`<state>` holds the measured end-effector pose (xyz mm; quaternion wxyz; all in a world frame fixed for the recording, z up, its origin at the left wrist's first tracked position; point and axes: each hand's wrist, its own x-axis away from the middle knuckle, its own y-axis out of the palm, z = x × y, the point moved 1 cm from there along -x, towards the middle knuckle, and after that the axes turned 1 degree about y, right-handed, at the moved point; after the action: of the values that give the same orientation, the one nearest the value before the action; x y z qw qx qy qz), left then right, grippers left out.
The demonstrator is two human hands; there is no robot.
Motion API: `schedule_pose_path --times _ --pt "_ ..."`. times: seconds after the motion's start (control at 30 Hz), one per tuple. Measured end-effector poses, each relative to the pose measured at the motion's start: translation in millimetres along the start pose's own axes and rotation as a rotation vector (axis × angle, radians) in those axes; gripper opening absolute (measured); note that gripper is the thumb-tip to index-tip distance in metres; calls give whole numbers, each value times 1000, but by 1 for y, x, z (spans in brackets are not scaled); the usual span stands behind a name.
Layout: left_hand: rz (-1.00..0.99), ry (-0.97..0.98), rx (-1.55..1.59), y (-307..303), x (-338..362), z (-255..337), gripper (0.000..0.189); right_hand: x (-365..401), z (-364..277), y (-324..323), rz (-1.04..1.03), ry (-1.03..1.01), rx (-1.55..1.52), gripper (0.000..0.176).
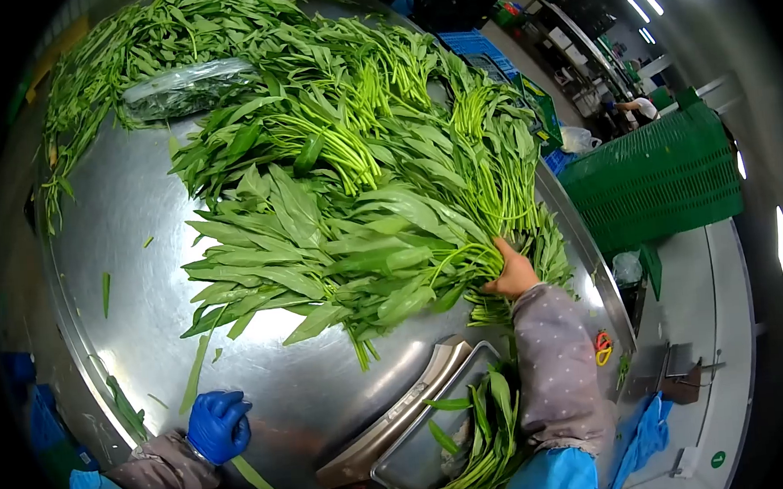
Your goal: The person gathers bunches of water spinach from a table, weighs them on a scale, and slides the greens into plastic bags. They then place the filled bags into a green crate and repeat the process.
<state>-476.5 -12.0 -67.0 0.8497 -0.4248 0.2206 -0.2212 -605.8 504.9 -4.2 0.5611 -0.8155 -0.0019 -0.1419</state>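
Observation:
My right hand, bare below a grey dotted sleeve, is closed round the stems of a bunch of water spinach. The bunch's long leaves fan out to the left over the metal table. My left hand, in a blue glove, rests over the table's near left part with its fingers curled in and nothing visible in them. Close to it lies a loose narrow leaf. Below my right arm, more water spinach lies across the metal tray of a scale.
Heaped greens cover the table's far side, with a clear plastic bag on them. Red-and-yellow scissors lie near the right edge. Beyond it stands a green crate. A person is in the background.

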Motion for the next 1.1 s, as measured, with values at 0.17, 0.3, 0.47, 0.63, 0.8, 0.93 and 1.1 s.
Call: schedule_pose_path --times 0.17,0.3,0.47,0.63,0.8,0.93,1.1 --pt "2 15 20 0 0 0 33 -5 -4 -1 99 68 145 71" --pt "-27 4 -36 -3 -3 3 34 -34 21 -30 -51 -173 -170 54" --pt "-12 11 -6 2 -1 0 34 -31 1 -28 63 10 57 77" --pt "-39 -4 -39 0 -1 0 34 -17 3 10 -43 -14 85 100" --pt "-13 8 -44 3 -3 0 34 -13 -6 17 249 51 109 77" --pt "5 17 -28 1 -2 2 33 -8 -27 -27 311 -53 -220 60" --pt "130 -51 95 1 -4 9 26 3 -37 -64 323 -154 -390 51"
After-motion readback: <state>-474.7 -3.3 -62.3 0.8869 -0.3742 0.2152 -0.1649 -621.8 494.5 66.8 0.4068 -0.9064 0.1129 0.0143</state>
